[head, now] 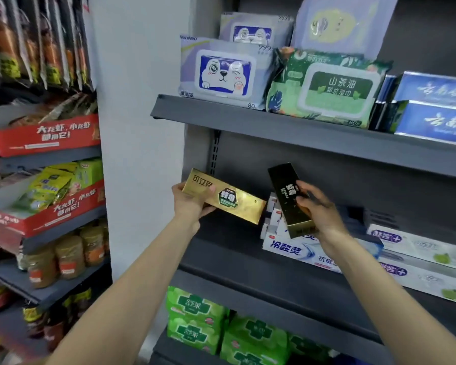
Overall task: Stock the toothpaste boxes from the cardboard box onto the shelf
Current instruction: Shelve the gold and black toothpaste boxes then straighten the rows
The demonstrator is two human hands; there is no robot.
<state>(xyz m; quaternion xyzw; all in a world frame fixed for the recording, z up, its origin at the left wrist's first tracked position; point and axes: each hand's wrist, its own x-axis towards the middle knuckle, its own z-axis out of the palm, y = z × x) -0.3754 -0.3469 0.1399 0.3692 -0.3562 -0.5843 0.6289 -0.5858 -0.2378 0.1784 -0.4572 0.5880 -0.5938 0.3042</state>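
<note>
My left hand (188, 202) grips a gold toothpaste box (237, 200) by its left end, holding it nearly level above the bare left part of the middle grey shelf (221, 259). A second box, black and gold (287, 196), is tilted on end in front of a stack of white toothpaste boxes (290, 250), and my right hand (317, 209) holds it by its lower end. The cardboard box is out of view.
White and green toothpaste boxes (419, 245) lie on the shelf's right side. Above are wet-wipe packs (221, 75) and blue toothpaste boxes (432, 111). Green packs (198, 320) fill the shelf below. A snack rack (42, 180) stands to the left.
</note>
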